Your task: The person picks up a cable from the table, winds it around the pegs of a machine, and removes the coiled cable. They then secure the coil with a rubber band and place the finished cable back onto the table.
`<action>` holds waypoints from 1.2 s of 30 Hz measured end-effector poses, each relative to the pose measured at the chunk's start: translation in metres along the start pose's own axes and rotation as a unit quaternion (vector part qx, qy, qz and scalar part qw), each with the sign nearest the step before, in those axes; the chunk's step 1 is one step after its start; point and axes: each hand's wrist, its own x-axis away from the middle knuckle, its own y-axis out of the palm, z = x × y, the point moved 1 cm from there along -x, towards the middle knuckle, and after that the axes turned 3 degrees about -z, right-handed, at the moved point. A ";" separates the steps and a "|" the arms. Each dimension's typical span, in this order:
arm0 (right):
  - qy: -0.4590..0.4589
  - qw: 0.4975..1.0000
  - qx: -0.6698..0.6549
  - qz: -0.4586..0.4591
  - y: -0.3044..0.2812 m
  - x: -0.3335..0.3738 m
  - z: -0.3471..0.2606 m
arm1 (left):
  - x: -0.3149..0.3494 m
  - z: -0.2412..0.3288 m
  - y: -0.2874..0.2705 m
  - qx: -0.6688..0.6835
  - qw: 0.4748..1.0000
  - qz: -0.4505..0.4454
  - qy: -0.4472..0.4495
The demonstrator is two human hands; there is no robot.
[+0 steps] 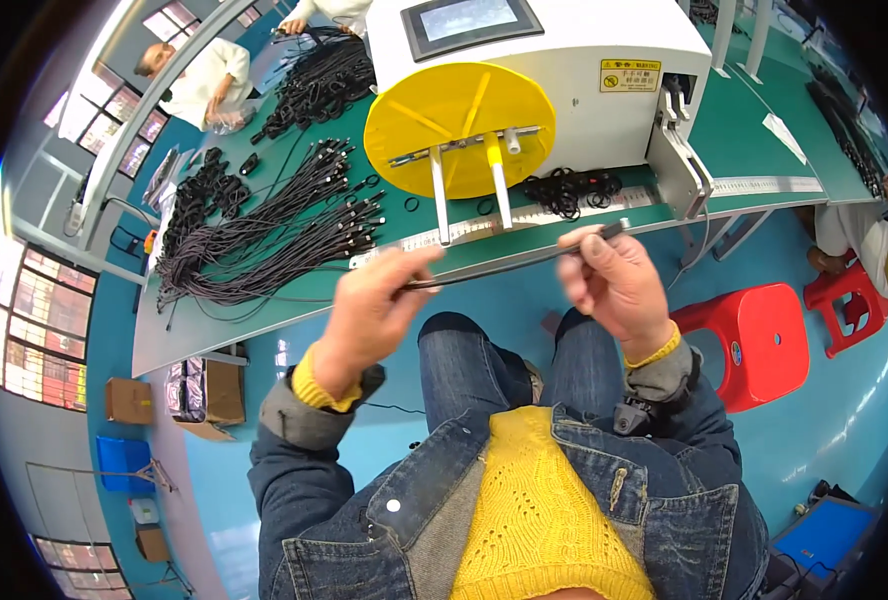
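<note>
A black cable (504,269) stretches between my two hands, just in front of the green bench's near edge. My left hand (369,305) is closed around its left part. Thumb and fingers of my right hand (619,285) pinch it near its connector end (614,230); some of those fingers are blurred. Straight beyond my hands stands a white winding machine (584,110) with a yellow disc (459,130) and two metal posts (440,195) pointing toward me. On the bench left of my left hand lies a large bundle of black cables (254,235) with metal-tipped ends.
Black rings or ties (574,190) lie under the machine beside a ruler strip (764,185). Coiled black cables (324,80) are piled at the far left, near a person in white (209,80). A red stool (754,345) stands to my right, cardboard boxes (226,392) at left.
</note>
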 end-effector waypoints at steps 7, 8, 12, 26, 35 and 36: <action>-0.104 0.886 0.438 0.116 0.008 -0.006 -0.011 | -0.035 0.013 0.013 -0.107 0.991 0.002 0.085; -0.103 0.884 0.439 0.120 0.005 -0.009 -0.014 | -0.040 0.006 0.012 -0.123 0.989 0.002 0.080; -0.441 0.606 0.652 0.117 0.017 -0.021 -0.020 | -0.046 -0.008 0.012 -0.157 0.986 -0.003 0.059; -0.350 0.551 0.752 0.089 0.005 -0.092 0.022 | -0.071 -0.066 0.006 0.117 0.990 0.044 -0.068; -0.302 0.511 0.795 0.129 0.006 -0.111 0.019 | -0.075 -0.073 0.008 0.038 0.992 0.120 -0.030; -0.301 0.510 0.796 0.129 0.003 -0.113 0.020 | -0.076 -0.076 0.011 0.049 0.991 0.121 -0.025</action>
